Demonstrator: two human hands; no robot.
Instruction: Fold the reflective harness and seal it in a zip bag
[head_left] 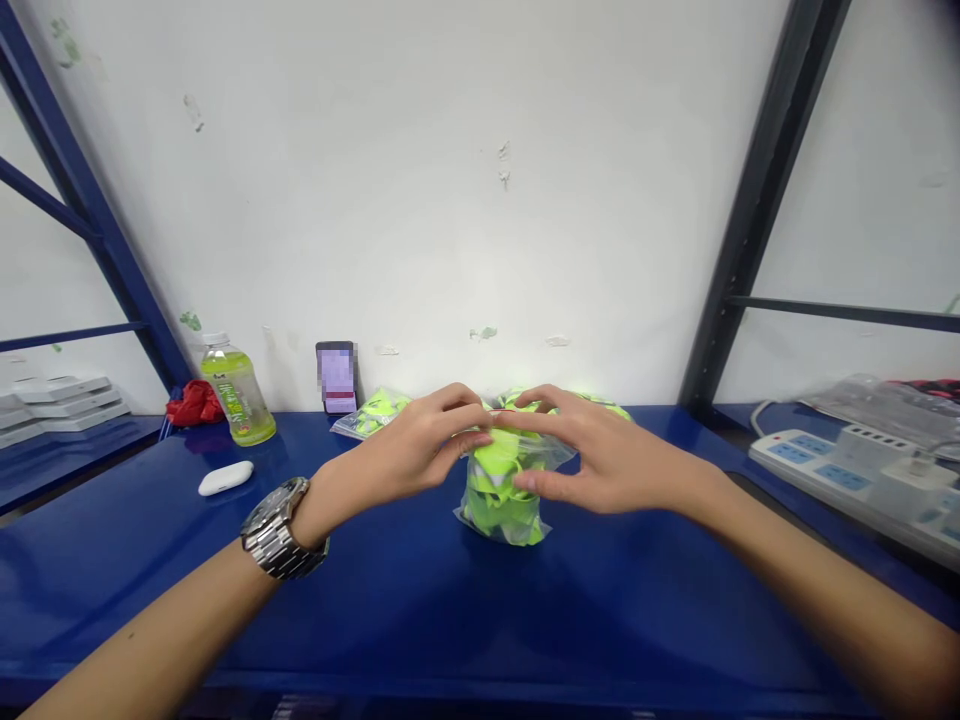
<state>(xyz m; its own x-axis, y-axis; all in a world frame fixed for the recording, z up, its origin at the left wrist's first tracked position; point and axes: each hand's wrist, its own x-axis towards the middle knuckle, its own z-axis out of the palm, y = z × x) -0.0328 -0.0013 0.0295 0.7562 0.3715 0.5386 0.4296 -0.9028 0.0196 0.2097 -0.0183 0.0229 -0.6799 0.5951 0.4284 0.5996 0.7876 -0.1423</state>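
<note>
A clear zip-top plastic bag [501, 495] stands upright on the blue table [420, 620], packed with crumpled neon yellow-green pieces [495, 490]. My left hand [420, 445] and my right hand [592, 452] meet at its top, and the fingers of each pinch the upper edge of the bag. Those fingers hide the bag's mouth. A steel wristwatch [276, 528] sits on my left wrist. Just behind the left hand lies a second clear bag of similar neon pieces [373, 413], and more neon pieces [600, 404] show behind my right hand.
Along the wall stand a green drink bottle [237, 390] and an upright phone [337, 378] with a blurred screen. A white earbud case [226, 478] and a red cloth [195, 403] lie to the left. A power strip [847, 480] sits on the right shelf, and dark steel uprights [757, 200] flank the table.
</note>
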